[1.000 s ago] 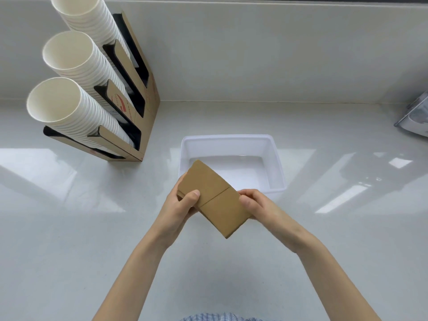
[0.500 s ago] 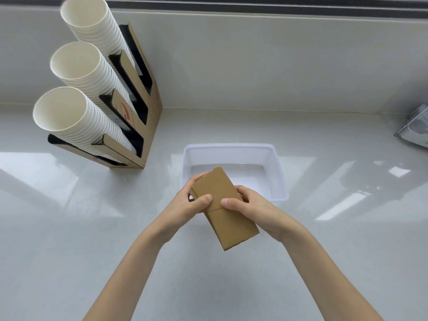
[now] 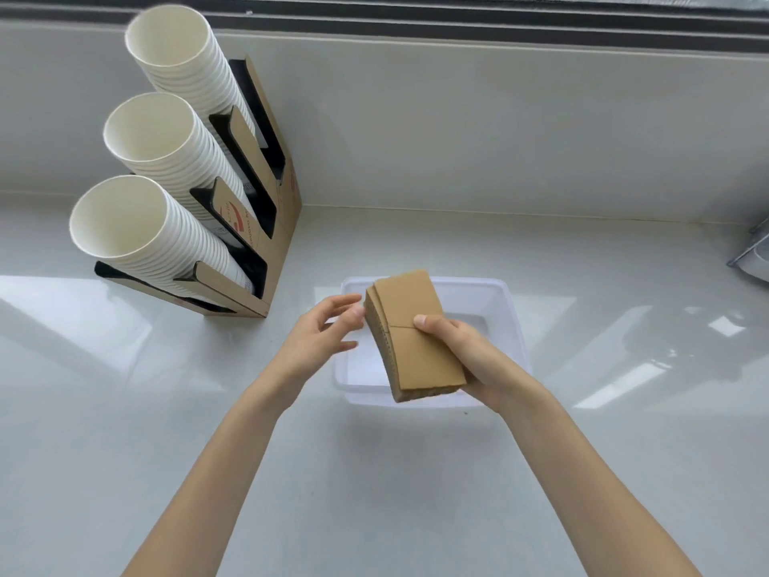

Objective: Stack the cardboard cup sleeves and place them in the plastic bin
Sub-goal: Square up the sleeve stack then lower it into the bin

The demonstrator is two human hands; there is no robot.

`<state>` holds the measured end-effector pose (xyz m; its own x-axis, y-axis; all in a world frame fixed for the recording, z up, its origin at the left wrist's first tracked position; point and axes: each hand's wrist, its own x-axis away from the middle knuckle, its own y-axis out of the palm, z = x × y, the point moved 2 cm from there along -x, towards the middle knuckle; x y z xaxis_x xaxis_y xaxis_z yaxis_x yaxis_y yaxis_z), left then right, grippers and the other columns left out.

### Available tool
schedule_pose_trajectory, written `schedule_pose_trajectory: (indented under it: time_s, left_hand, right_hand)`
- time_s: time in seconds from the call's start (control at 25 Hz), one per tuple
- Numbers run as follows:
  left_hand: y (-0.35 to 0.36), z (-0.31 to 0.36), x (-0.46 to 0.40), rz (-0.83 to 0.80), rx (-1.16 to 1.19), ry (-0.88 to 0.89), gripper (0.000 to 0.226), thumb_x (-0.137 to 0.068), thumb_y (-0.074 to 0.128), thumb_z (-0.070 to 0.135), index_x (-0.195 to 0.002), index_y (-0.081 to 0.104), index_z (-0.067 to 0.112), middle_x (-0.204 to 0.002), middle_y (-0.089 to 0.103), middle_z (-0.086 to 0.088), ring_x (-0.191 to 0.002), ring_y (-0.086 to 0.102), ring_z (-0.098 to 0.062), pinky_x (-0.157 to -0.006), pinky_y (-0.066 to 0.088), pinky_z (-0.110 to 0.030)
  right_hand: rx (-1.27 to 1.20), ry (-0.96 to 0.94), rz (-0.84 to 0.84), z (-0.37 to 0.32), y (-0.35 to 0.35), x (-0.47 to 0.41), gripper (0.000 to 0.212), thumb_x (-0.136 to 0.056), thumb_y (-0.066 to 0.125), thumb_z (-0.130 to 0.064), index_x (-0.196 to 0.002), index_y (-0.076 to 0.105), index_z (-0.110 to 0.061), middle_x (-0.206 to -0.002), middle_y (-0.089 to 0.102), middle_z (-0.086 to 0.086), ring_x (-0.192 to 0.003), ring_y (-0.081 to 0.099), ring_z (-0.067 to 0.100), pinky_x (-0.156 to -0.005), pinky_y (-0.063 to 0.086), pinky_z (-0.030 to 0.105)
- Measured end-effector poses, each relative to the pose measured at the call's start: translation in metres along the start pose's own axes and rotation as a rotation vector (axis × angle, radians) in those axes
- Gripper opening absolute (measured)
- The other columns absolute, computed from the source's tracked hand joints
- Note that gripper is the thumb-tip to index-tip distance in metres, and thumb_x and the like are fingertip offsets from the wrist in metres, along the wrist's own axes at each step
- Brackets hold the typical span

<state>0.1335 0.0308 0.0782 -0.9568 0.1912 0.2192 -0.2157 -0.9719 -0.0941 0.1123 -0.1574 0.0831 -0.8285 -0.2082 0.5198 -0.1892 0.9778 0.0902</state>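
Moved up and over the plastic bin since half a second ago: stack of cardboard cup sleeves, earlier gripped by both hands nearer the lower edge of the bin. Left hand now released, grip apart, fingers spread, fingertips just beside the stack's left edge. Right hand clamped on the stack alone, thumb across the top face near the seam line, fingers under the right side. Held tilted, narrow end toward the upper middle of the frame, wide end overlapping the bin's near rim at centre. Slightly fanned along the upper left edge, layers showing along the left and bottom edges. Bin interior visible left of and behind the stack, nothing seen in it. Cup holder with three rows of white paper cups in the upper left, well apart from the bin. Bare table across the lower frame, both forearms crossing it. Metal object cut off at the right edge.
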Motion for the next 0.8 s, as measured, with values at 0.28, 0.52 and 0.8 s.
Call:
schedule_pose_trajectory:
  time_s: [0.28, 0.52, 0.8]
  left_hand:
    - [-0.020, -0.032, -0.023, 0.289, -0.114, -0.129, 0.026, -0.089, 0.047, 0.020, -0.115, 0.052, 0.021, -0.111, 0.055, -0.001, -0.099, 0.054, -0.016, -0.088, 0.047, -0.034]
    - [-0.012, -0.049, -0.030, 0.224, -0.131, -0.215, 0.036, -0.089, 0.049, 0.025, -0.125, 0.046, 0.021, -0.113, 0.051, 0.003, -0.100, 0.054, -0.018, -0.080, 0.048, -0.032]
    - [-0.012, -0.051, -0.032, 0.209, -0.100, -0.227, 0.035, -0.089, 0.048, 0.023, -0.124, 0.047, 0.019, -0.119, 0.054, -0.001, -0.099, 0.056, -0.020, -0.076, 0.048, -0.032]
  right_hand:
    - [-0.059, 0.133, 0.103, 0.008, 0.005, -0.047, 0.052, -0.080, 0.057, -0.043, -0.116, 0.054, -0.006, -0.100, 0.064, 0.007, -0.079, 0.062, 0.018, -0.051, 0.041, 0.020]
    - [-0.015, 0.222, 0.115, 0.023, 0.019, -0.081, 0.043, -0.080, 0.059, -0.039, -0.107, 0.059, -0.006, -0.089, 0.066, 0.006, -0.078, 0.062, 0.020, -0.063, 0.044, 0.026]
    - [0.044, 0.257, 0.100, 0.035, 0.031, -0.095, 0.052, -0.081, 0.058, -0.038, -0.120, 0.046, -0.005, -0.111, 0.064, 0.009, -0.089, 0.062, 0.020, -0.064, 0.049, 0.025]
